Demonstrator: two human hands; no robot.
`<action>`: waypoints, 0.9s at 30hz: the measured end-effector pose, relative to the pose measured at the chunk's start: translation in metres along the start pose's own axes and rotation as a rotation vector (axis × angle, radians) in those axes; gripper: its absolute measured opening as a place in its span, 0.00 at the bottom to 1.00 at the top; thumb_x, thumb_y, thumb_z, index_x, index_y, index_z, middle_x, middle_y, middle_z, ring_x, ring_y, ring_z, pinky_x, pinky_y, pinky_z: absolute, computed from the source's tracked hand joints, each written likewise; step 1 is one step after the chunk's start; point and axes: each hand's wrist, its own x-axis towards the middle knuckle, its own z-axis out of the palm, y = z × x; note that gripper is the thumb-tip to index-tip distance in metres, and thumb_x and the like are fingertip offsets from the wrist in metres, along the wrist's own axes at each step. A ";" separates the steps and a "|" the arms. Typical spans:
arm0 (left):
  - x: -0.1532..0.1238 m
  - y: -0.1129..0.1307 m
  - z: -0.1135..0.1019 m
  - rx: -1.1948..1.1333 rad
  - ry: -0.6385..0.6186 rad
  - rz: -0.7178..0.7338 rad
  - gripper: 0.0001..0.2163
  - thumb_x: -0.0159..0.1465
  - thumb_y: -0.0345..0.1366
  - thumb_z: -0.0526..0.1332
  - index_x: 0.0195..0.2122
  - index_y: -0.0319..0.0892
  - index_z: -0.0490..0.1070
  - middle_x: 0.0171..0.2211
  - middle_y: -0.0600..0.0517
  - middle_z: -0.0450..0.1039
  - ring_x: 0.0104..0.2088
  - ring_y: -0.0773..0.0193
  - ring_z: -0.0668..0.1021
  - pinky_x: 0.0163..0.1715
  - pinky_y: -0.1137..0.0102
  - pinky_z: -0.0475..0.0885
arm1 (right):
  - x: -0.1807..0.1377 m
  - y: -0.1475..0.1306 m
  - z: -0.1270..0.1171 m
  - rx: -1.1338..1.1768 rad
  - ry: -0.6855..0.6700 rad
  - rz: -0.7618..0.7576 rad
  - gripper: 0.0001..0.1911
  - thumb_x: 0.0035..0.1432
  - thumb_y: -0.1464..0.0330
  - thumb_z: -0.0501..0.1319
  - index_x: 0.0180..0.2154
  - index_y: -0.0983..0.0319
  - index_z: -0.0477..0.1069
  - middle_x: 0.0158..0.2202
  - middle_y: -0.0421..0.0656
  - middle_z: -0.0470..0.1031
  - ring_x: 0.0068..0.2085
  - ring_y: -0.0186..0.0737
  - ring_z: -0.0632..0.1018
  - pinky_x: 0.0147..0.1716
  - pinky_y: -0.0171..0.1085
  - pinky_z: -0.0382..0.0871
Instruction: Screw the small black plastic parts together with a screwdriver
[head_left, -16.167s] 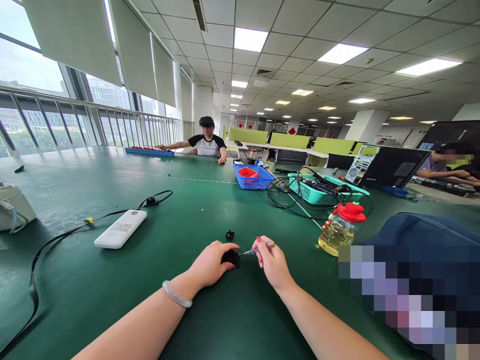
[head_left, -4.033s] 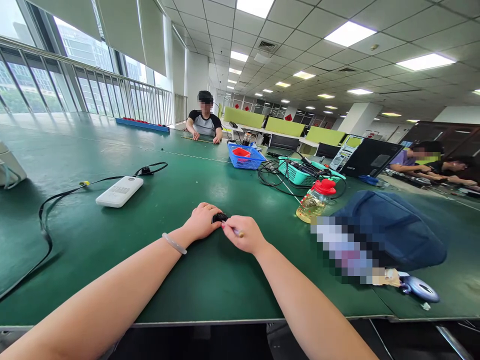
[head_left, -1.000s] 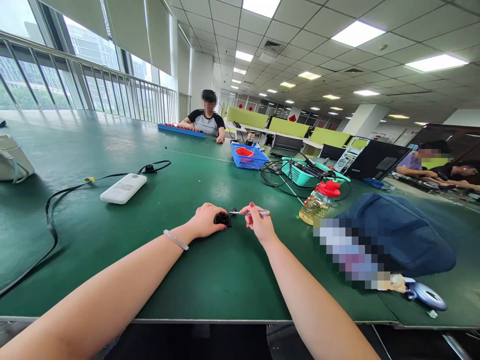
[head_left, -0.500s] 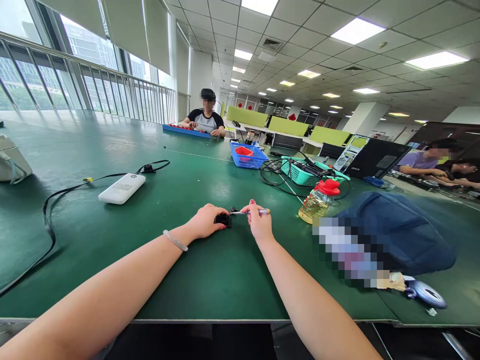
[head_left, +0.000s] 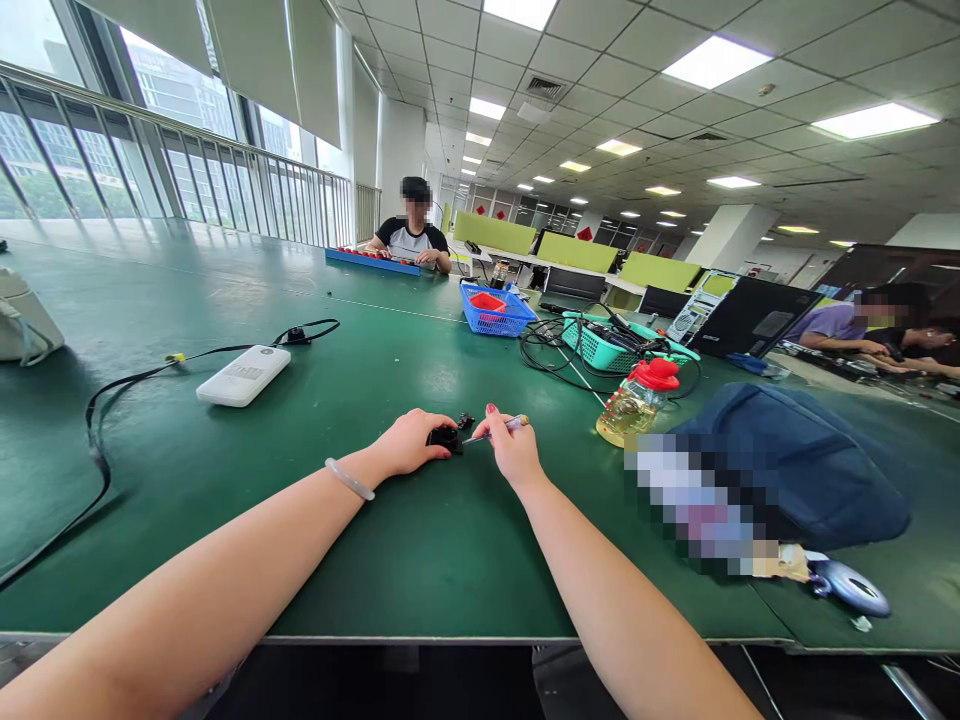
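Green sheeting covers the broad table [head_left: 420,570], a firm, flat surface that seems to suit fine handwork, with both forearms reaching over its near edge. Slumped to the right is a navy bag [head_left: 795,470], well apart from the hands, so it leaves the right elbow room. Farther back, a turquoise mesh basket [head_left: 589,345] gathers black cables, probably to contain the tangle, though several loops spill over its side. Near it, a smaller blue basket [head_left: 491,325] holds a red tray. Between the turquoise basket and the bag, a red-lidded jar [head_left: 626,418] of yellowish liquid stands upright, perhaps placed aside to avoid a knock. A white power bank [head_left: 244,376] lies flat on the left.

At the centre, the left hand [head_left: 411,442] is closed around a black plastic part [head_left: 445,438] on the table, thumb on the near side, apparently to steady it. The right hand [head_left: 516,455] pinches a slim screwdriver [head_left: 517,422] like a pen, a grip that favours fine control; its shaft slants down leftward to the part's right edge. Whether the tip touches is too small to tell. Just beyond lies a small black piece [head_left: 466,422], in neither hand's grip.
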 end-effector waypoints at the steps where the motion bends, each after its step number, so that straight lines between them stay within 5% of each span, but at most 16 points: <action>1: 0.000 0.000 0.000 0.004 -0.001 0.009 0.21 0.58 0.41 0.65 0.54 0.49 0.71 0.46 0.49 0.78 0.49 0.51 0.75 0.49 0.60 0.70 | -0.001 -0.001 0.000 -0.020 -0.025 -0.013 0.32 0.58 0.44 0.52 0.17 0.60 0.74 0.13 0.36 0.53 0.18 0.33 0.58 0.21 0.36 0.54; 10: 0.001 -0.001 -0.001 0.030 0.010 0.054 0.20 0.59 0.42 0.65 0.53 0.47 0.72 0.46 0.48 0.78 0.47 0.51 0.77 0.47 0.63 0.71 | -0.009 -0.010 0.003 -0.132 -0.219 -0.307 0.24 0.64 0.58 0.52 0.22 0.58 0.77 0.24 0.42 0.74 0.29 0.40 0.74 0.33 0.37 0.65; 15: 0.001 -0.001 -0.001 0.028 0.012 0.078 0.19 0.60 0.42 0.63 0.52 0.47 0.73 0.44 0.49 0.79 0.45 0.53 0.78 0.45 0.64 0.71 | -0.011 -0.011 0.007 -0.149 -0.306 -0.340 0.22 0.64 0.60 0.52 0.23 0.57 0.77 0.26 0.42 0.77 0.30 0.40 0.75 0.34 0.37 0.65; 20: 0.001 0.000 -0.001 0.053 0.006 0.038 0.22 0.58 0.42 0.66 0.54 0.47 0.71 0.46 0.48 0.78 0.48 0.51 0.76 0.47 0.63 0.71 | -0.007 -0.007 0.000 -0.053 -0.077 -0.218 0.26 0.63 0.53 0.52 0.23 0.59 0.77 0.18 0.41 0.67 0.26 0.39 0.72 0.27 0.36 0.63; 27: -0.001 0.004 -0.002 0.027 -0.002 0.061 0.17 0.60 0.43 0.63 0.49 0.46 0.73 0.47 0.48 0.77 0.48 0.51 0.76 0.48 0.61 0.71 | 0.001 0.006 0.004 -0.014 -0.204 -0.032 0.27 0.59 0.47 0.54 0.25 0.59 0.78 0.16 0.37 0.61 0.20 0.34 0.65 0.21 0.34 0.59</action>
